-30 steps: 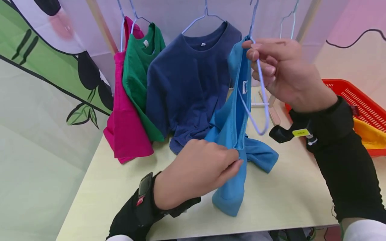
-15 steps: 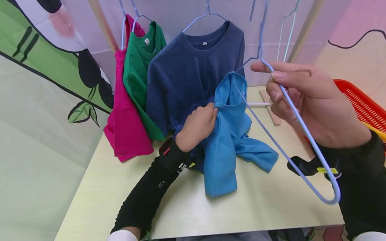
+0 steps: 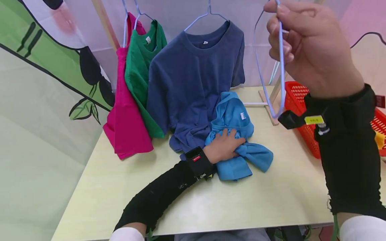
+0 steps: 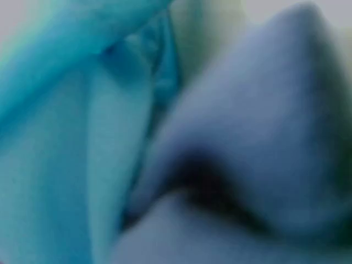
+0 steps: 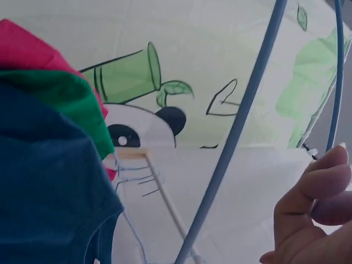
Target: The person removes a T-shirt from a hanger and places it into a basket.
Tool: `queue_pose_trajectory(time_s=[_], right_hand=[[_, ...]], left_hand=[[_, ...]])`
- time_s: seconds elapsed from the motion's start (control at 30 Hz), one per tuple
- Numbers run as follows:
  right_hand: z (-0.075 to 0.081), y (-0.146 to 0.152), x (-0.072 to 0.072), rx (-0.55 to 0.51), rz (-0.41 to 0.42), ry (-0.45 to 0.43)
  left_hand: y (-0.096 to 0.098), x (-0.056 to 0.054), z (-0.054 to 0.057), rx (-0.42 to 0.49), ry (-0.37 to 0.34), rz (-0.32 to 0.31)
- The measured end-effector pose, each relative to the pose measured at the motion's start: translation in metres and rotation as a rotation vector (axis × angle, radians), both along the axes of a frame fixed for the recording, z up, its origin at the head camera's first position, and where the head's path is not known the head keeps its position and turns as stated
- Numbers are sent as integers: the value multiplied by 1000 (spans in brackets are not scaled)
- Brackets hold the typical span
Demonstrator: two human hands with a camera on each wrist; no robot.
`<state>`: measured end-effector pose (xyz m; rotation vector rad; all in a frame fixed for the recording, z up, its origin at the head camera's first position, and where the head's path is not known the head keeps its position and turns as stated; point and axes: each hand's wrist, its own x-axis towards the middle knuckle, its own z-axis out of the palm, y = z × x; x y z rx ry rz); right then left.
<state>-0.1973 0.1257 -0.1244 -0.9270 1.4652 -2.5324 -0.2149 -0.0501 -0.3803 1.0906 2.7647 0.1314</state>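
My right hand (image 3: 313, 43) is raised at the upper right, pinching a bare light-blue clothes hanger (image 3: 282, 73) between thumb and fingers near its top. In the right wrist view a bar of this hanger (image 5: 234, 129) runs beside the curled fingers. A bright-blue T-shirt (image 3: 230, 113) lies bunched on the table, its white neck label showing. My left hand (image 3: 224, 147) rests on it with fingers spread over the cloth. Just behind hangs a navy T-shirt (image 3: 196, 73), its lower part bunched on the table. Both shirts fill the blurred left wrist view, which hides the left fingers.
A green shirt (image 3: 143, 73) and a magenta garment (image 3: 128, 113) hang on hangers at the left. At the right stands a red basket (image 3: 301, 103) with yellow cloth (image 3: 380, 139) in it. A wooden rack foot (image 3: 268, 107) sits beside the basket on the pale table (image 3: 120, 197).
The hanger has come free of the bright-blue T-shirt and risen with my right hand. My left hand has gone from gripping the shirt's collar to resting on the shirt, lowered onto the table.
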Motion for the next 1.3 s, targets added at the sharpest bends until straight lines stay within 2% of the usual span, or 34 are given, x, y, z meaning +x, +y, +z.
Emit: queue_pose_trajectory(time_s=[0.07, 0.13, 0.2, 0.33, 0.47, 0.57, 0.63, 0.7, 0.77, 0.87, 0.9, 0.93, 0.97, 1.03, 1.1, 1.13, 1.17, 1.2, 1.23, 1.3], right_hand=[[8, -4, -20, 19, -82, -97], [16, -6, -42, 2, -118, -219], [22, -5, -61, -2, -150, -303], [29, 0, -91, 0, -203, -396], [20, 8, -106, 99, -246, -448], [8, 12, -107, 209, -266, -443], [1, 15, -104, 288, -282, -406], [-2, 18, -96, 434, -339, -305], [-4, 20, -82, 649, -482, -129], [-15, 19, -53, 912, -798, 323], [-22, 16, -42, 937, -897, 487], [-31, 14, -32, 918, -964, 653], [-42, 11, -21, 891, -996, 807], [-69, 7, -1, 850, -946, 1059], [-96, 4, 18, 887, -821, 1226], [-110, 3, 25, 926, -759, 1276], [-123, 3, 31, 974, -696, 1302], [-135, 4, 35, 1030, -635, 1309], [-147, 4, 35, 1089, -573, 1290], [-165, 5, 30, 1203, -463, 1172]], left_hand=[[2, 3, 1, -7, 40, -17], [2, 6, 3, -24, 29, -36], [3, 9, 6, -45, 0, -58], [6, 14, 9, -65, -27, -84], [8, 18, 10, -67, -15, -83], [8, 22, 12, -61, -4, -88], [8, 24, 13, -49, -3, -96], [8, 26, 15, -41, -10, -103], [8, 28, 16, -33, -23, -109], [8, 28, 16, -17, -54, -120], [8, 27, 17, 0, -70, -132], [6, 25, 18, 21, -101, -148], [4, 23, 20, 47, -138, -168], [-3, 16, 27, 112, -241, -218], [-13, 8, 39, 186, -345, -257], [-18, 4, 45, 224, -380, -275], [-24, 0, 52, 254, -383, -284], [-30, -4, 59, 269, -368, -259], [-36, -6, 65, 272, -330, -217], [-47, -11, 75, 232, -231, -86]])
